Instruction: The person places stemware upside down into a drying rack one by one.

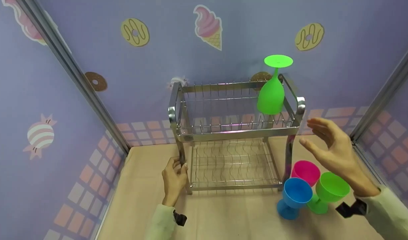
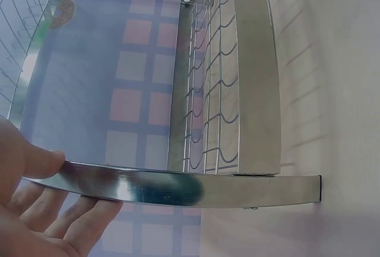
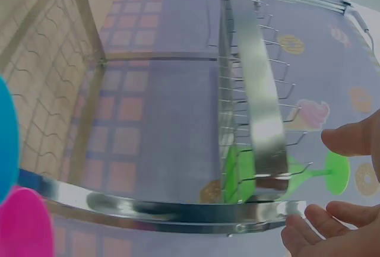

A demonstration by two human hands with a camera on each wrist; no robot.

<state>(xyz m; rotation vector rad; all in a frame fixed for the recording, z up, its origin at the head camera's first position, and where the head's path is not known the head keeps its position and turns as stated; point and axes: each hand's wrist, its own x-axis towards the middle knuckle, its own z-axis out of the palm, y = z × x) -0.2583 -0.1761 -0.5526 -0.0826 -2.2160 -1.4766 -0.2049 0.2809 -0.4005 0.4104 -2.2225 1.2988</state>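
A two-tier metal dish rack [image 1: 238, 135] stands on the cloth-covered table. My left hand [image 1: 174, 180] pinches its front left post, thumb on one side and fingers on the other, as the left wrist view also shows. Upside down in the upper tier's right end is a green goblet [image 1: 271, 96], its foot [image 3: 337, 173] upward. My right hand [image 1: 337, 153] is held up just right of the rack's upper tier, fingers apart from the thumb and holding nothing. Below it stand a pink goblet [image 1: 305, 171], a blue goblet [image 1: 294, 195] and another green goblet [image 1: 332, 188], upright beside the rack's right post.
The lower wire tier [image 1: 235, 163] holds nothing visible. Patterned walls [image 1: 170, 40] enclose the table at the back and sides, with metal corner posts [image 1: 74, 71] at left and right. Beige cloth [image 1: 137, 200] covers the tabletop.
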